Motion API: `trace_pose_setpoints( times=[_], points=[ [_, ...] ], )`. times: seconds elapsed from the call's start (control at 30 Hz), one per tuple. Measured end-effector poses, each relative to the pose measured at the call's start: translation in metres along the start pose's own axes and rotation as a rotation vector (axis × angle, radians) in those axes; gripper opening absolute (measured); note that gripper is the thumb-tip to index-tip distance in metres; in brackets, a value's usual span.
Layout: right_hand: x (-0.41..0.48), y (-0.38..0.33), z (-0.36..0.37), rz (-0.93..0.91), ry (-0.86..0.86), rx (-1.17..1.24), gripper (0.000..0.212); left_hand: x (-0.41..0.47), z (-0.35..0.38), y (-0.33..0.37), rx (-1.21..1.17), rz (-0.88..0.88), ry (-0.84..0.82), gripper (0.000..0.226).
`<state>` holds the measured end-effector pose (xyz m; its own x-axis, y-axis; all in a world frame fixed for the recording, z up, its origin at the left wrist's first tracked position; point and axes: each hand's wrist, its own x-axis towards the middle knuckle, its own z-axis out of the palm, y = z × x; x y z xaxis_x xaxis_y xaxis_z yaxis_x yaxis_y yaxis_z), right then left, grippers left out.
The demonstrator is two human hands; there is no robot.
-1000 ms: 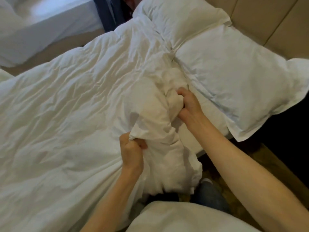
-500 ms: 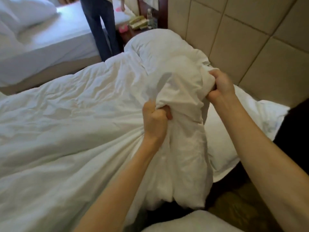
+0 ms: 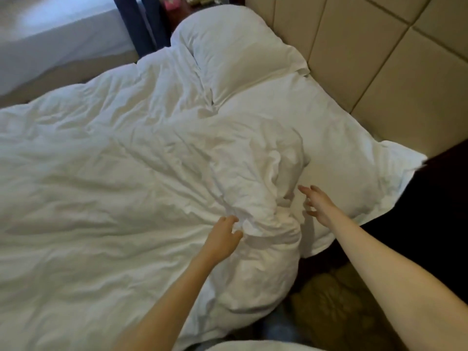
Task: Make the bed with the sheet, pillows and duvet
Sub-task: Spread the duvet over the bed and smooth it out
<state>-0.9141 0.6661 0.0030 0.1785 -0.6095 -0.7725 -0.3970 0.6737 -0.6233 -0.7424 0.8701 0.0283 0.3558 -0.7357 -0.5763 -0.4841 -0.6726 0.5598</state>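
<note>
White duvet [image 3: 106, 188] spread rumpled over the bed, mattress hidden beneath it, long axis running from the lower left edge of view up toward the padded headboard [image 3: 379, 62] at upper right. Top edge pointing at the headboard, stopping short of it and lapping the foot of two white pillows. Near corner of that edge heaped into a twisted ridge, then spilling over the bedside toward the patterned floor [image 3: 329, 315]. Near pillow [image 3: 336, 138] flat and broad, long axis crosswise to the duvet's, flanged rim overhanging on the right. Far pillow [image 3: 240, 51] beyond it, plumper, close against the headboard's end. Left grip [image 3: 222, 236] released, fingers loosely curved, tips and thumb just touching the lower end of the ridge, clamping nothing that can be made out. Right grip [image 3: 319, 203] likewise released, fingers spread and nearly straight, hovering just right of the ridge over the near pillow's edge; contact with the linen impossible to judge. Heaped corner lying between the two grips, rising ahead of the left one and just left of the right one, bulk of the duvet stretching away to the left. Second bed [image 3: 50, 46] in white at upper left, well apart, with dark blue trouser legs [image 3: 131, 24] of another person in the gap between. Dark furniture [image 3: 445, 203], blurred, at far right.
</note>
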Motion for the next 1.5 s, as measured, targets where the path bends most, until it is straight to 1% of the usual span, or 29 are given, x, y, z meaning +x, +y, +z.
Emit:
trace_pose_setpoints(
  times=[0.07, 0.17, 0.23, 0.27, 0.33, 0.37, 0.4, 0.43, 0.47, 0.53, 0.57, 0.63, 0.67, 0.7, 0.73, 0.8, 0.87, 0.93, 0.97, 1.03, 1.07, 1.1, 1.13, 1.2, 1.23, 1.3, 1.37, 1.43, 1.5],
  points=[
    [0.005, -0.008, 0.006, -0.039, -0.076, 0.072, 0.076, -0.001, 0.006, 0.005, -0.088, 0.005, 0.018, 0.05],
    [0.006, -0.03, 0.027, -0.083, -0.237, 0.203, 0.067, -0.005, 0.015, 0.015, -0.256, 0.096, 0.09, 0.043],
    [0.01, -0.037, 0.044, -0.099, -0.329, 0.233, 0.07, -0.009, 0.019, 0.024, -0.403, 0.116, 0.138, 0.045],
    [0.005, -0.04, 0.052, -0.112, -0.357, 0.247, 0.066, -0.01, 0.02, 0.027, -0.463, 0.112, 0.192, 0.055],
    [-0.007, -0.043, 0.062, -0.153, -0.375, 0.252, 0.048, -0.011, 0.024, 0.027, -0.493, 0.085, 0.336, 0.09],
    [-0.014, -0.043, 0.064, -0.17, -0.371, 0.218, 0.041, -0.011, 0.024, 0.028, -0.506, 0.074, 0.38, 0.101],
    [-0.02, -0.042, 0.065, -0.19, -0.374, 0.185, 0.038, -0.012, 0.024, 0.029, -0.507, 0.054, 0.398, 0.104],
    [-0.028, -0.041, 0.063, -0.212, -0.361, 0.164, 0.037, -0.012, 0.023, 0.029, -0.48, 0.032, 0.388, 0.1],
    [-0.036, -0.04, 0.059, -0.242, -0.348, 0.144, 0.038, -0.012, 0.024, 0.028, -0.417, 0.011, 0.368, 0.084],
    [-0.055, -0.041, 0.046, -0.304, -0.314, 0.123, 0.04, -0.013, 0.027, 0.022, -0.234, -0.024, 0.363, 0.021],
    [-0.066, -0.042, 0.038, -0.326, -0.294, 0.12, 0.041, -0.014, 0.028, 0.022, -0.184, -0.026, 0.357, 0.007],
    [-0.089, -0.044, 0.021, -0.408, -0.244, 0.114, 0.039, -0.018, 0.03, 0.022, -0.145, 0.01, 0.269, 0.027],
    [-0.1, -0.042, 0.014, -0.449, -0.205, 0.089, 0.036, -0.022, 0.031, 0.024, -0.135, 0.045, 0.198, 0.03],
    [-0.11, -0.037, 0.008, -0.49, -0.153, 0.059, 0.032, -0.025, 0.032, 0.027, -0.106, 0.088, 0.117, 0.023],
    [-0.116, -0.029, 0.001, -0.493, -0.086, 0.03, 0.027, -0.028, 0.034, 0.028, -0.061, 0.134, 0.025, 0.01],
    [-0.125, -0.007, -0.011, -0.515, 0.075, -0.01, 0.018, -0.03, 0.04, 0.026, 0.054, 0.156, -0.193, 0.032],
    [-0.127, 0.016, -0.019, -0.507, 0.269, -0.123, 0.015, -0.03, 0.047, 0.017, 0.138, 0.113, -0.381, 0.044],
    [-0.121, 0.035, -0.016, -0.4, 0.328, -0.188, 0.022, -0.034, 0.049, 0.007, 0.148, 0.107, -0.414, 0.053],
    [-0.118, 0.044, -0.012, -0.359, 0.309, -0.228, 0.035, -0.036, 0.047, 0.001, 0.137, 0.109, -0.384, 0.054],
    [-0.094, 0.069, -0.004, -0.358, 0.292, -0.296, 0.079, -0.044, 0.037, -0.012, 0.08, 0.121, -0.29, 0.051],
    [-0.084, 0.078, 0.004, -0.343, 0.315, -0.331, 0.094, -0.047, 0.031, -0.02, 0.03, 0.13, -0.238, 0.048],
    [-0.087, 0.084, 0.015, -0.302, 0.361, -0.353, 0.095, -0.052, 0.023, -0.029, -0.022, 0.14, -0.194, 0.046],
    [-0.098, 0.085, 0.03, -0.251, 0.42, -0.389, 0.091, -0.056, 0.015, -0.039, -0.071, 0.139, -0.157, 0.043],
    [-0.125, 0.081, 0.059, -0.234, 0.499, -0.421, 0.083, -0.064, 0.0, -0.061, -0.154, 0.112, -0.075, 0.037],
    [-0.131, 0.083, 0.07, -0.258, 0.532, -0.414, 0.082, -0.069, -0.007, -0.074, -0.192, 0.093, -0.026, 0.034],
    [-0.141, 0.086, 0.095, -0.379, 0.539, -0.463, 0.081, -0.078, -0.019, -0.099, -0.284, 0.045, 0.076, 0.027],
    [-0.145, 0.091, 0.122, -0.528, 0.436, -0.566, 0.072, -0.088, -0.028, -0.12, -0.399, -0.024, 0.161, 0.024],
    [-0.153, 0.09, 0.152, -0.665, 0.244, -0.625, 0.059, -0.097, -0.034, -0.138, -0.487, -0.08, 0.236, 0.022],
    [-0.157, 0.09, 0.182, -0.692, 0.067, -0.643, 0.044, -0.108, -0.038, -0.155, -0.567, -0.138, 0.312, 0.021]
  ],
)
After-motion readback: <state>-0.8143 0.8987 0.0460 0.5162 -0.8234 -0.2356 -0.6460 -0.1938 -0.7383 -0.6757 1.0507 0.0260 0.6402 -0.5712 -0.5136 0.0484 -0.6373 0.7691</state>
